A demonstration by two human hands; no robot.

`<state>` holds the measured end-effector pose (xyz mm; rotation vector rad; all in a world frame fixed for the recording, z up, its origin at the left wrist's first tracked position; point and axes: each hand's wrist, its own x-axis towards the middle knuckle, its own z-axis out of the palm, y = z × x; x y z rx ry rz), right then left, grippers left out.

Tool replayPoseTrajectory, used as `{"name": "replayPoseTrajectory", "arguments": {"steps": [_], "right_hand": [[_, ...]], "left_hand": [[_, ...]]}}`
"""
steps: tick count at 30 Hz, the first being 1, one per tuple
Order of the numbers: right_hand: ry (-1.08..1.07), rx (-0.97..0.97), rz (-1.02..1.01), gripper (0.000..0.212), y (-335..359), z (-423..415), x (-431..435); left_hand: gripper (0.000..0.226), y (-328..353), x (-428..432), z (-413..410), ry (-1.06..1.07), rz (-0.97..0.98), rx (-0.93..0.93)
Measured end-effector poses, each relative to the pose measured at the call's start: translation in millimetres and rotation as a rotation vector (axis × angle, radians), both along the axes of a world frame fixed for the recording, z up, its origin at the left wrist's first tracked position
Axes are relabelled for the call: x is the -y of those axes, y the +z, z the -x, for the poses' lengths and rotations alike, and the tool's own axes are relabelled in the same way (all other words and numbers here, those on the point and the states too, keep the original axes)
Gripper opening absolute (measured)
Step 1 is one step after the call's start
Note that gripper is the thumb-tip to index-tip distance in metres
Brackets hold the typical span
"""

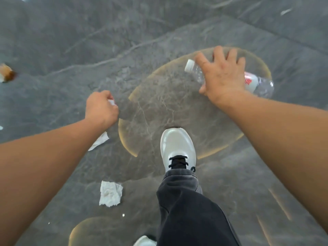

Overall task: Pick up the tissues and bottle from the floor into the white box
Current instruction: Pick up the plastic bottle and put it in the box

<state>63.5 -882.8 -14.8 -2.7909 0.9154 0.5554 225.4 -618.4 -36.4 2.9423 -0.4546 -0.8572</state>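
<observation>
The right hand [224, 77] is spread wide over a clear plastic water bottle [255, 83], its fingers splayed and not yet wrapped round the body; whether the palm touches the plastic cannot be told. The bottle is seen lying on its side on the grey marbled floor [88, 41], with its white cap [189, 65] pointing left of the thumb and its red-printed label showing past the wrist side.

The left hand [100, 108] is curled into a fist around a tissue [111, 102], of which only a small white corner shows between the fingers. Just below that wrist a second tissue [99, 141] is seen, partly hidden by the forearm; whether it hangs from the fist or lies on the floor cannot be told. A third, crumpled tissue [111, 193] lies flat nearer the body, beside the leg in dark trousers and the white shoe [177, 148].

The white box is not in view, so nothing can be counted as delivered. By judgement the task is at an early stage: one tissue is gathered, the bottle is about to be taken, at least one tissue is left, and everything must then be carried to the box.
</observation>
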Motion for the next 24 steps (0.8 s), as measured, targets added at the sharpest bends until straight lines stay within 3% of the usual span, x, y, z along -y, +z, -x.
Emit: {"name": "replayPoseTrajectory", "arguments": {"steps": [8, 15, 19, 24], "right_hand": [[-0.13, 0.023, 0.061, 0.074, 123, 78, -79], [-0.378, 0.099, 0.117, 0.072, 238, 203, -184], [-0.553, 0.099, 0.107, 0.073, 280, 312, -255], [-0.898, 0.092, 0.026, 0.07, 292, 487, -374]], "left_hand": [[0.01, 120, 20, 55, -0.364, 0.218, -0.009], [0.011, 236, -24, 160, -0.67, 0.334, 0.0], [0.012, 285, -46, 250, -0.837, 0.319, -0.003], [0.008, 304, -100, 431, -1.062, 0.313, -0.112]]}}
